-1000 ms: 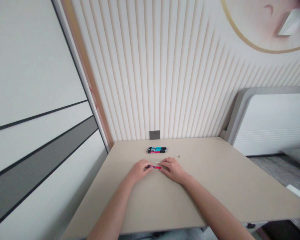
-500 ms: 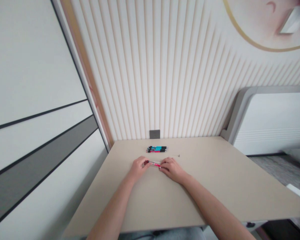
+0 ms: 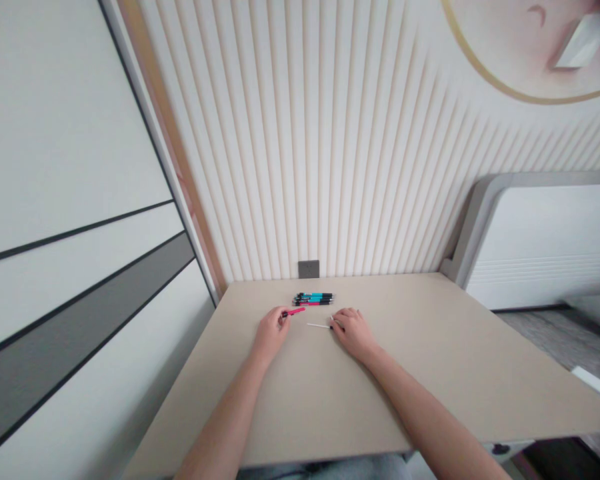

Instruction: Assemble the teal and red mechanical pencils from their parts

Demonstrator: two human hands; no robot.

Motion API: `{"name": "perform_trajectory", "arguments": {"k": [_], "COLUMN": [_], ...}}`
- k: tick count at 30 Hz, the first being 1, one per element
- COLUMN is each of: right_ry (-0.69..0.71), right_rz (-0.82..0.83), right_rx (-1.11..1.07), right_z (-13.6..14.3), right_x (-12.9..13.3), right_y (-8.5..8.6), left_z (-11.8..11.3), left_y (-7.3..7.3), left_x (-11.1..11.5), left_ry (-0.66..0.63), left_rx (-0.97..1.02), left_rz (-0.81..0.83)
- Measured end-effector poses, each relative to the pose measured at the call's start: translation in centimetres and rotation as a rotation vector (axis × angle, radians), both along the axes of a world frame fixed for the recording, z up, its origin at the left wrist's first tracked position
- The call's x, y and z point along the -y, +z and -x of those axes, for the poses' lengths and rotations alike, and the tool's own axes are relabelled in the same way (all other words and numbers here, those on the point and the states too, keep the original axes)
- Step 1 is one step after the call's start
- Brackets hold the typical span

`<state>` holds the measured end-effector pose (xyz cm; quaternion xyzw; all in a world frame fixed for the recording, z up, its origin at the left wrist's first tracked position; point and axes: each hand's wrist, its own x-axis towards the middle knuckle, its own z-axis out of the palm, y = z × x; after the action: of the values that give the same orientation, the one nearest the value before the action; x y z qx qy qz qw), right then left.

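Observation:
My left hand [image 3: 271, 331] is closed on a red pen barrel [image 3: 297, 311] with a black end, which points right and slightly up, off toward the pen pile. Fingers of my right hand [image 3: 351, 331] are closed on a black part at the end of a thin white pen refill [image 3: 318, 325], whose bare length sticks out to the left. The two pen parts are apart. A small pale bit [image 3: 332, 318] shows beside the right fingertips, too small to name. Just beyond both hands lies a row of pens [image 3: 314, 299], turquoise, black and red.
The hands are over a beige table [image 3: 310, 400]. A dark wall socket [image 3: 309, 269] sits on the ribbed wall behind it. A white cabinet [image 3: 80, 320] borders the left side, and a grey and white headboard [image 3: 545, 233] stands at the right.
The red barrel and the refill part have come apart; my left hand moved slightly left with the barrel, my right hand slightly right. The small item right of the pens is now hidden.

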<state>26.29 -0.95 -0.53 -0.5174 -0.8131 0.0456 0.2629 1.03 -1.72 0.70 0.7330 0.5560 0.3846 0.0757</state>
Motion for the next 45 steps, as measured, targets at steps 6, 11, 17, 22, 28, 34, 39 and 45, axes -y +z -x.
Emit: {"name": "perform_trajectory", "arguments": {"k": [6,11,17,22,28,34,39,45], "right_ry": [-0.008,0.058,0.121,0.187,0.261,0.261,0.043,-0.091], "right_rz": [0.038,0.019,0.028,0.021,0.032,0.060,0.088,0.139], "right_rx": [0.040,0.019,-0.004,-0.007,-0.017,0.015,0.030,0.120], "right_z": [0.5,0.9,0.6,0.6,0.5,0.5,0.3,0.4], "right_x": [-0.1,0.0,0.3,0.3,0.1,0.6,0.6,0.4], "right_y": [-0.1,0.0,0.2,-0.1,-0.3,0.7,0.8,0.5], "left_z": [0.0,-0.3,-0.7,-1.1,-1.4,-1.6,-1.8,-1.9], "left_y": [0.0,0.1,0.0,0.2,0.3,0.7,0.9,1.3], "left_x": [0.2,0.4,0.5,0.8,1.1,1.3,1.4,1.5], "left_ry": [0.128,0.183,0.246,0.288,0.275,0.235,0.128,0.025], "left_rx": [-0.209,-0.372,-0.501,-0.541,-0.539,-0.506,-0.506,-0.450], "left_rz": [0.124,0.208,0.251,0.254,0.261,0.318,0.295,0.307]}}
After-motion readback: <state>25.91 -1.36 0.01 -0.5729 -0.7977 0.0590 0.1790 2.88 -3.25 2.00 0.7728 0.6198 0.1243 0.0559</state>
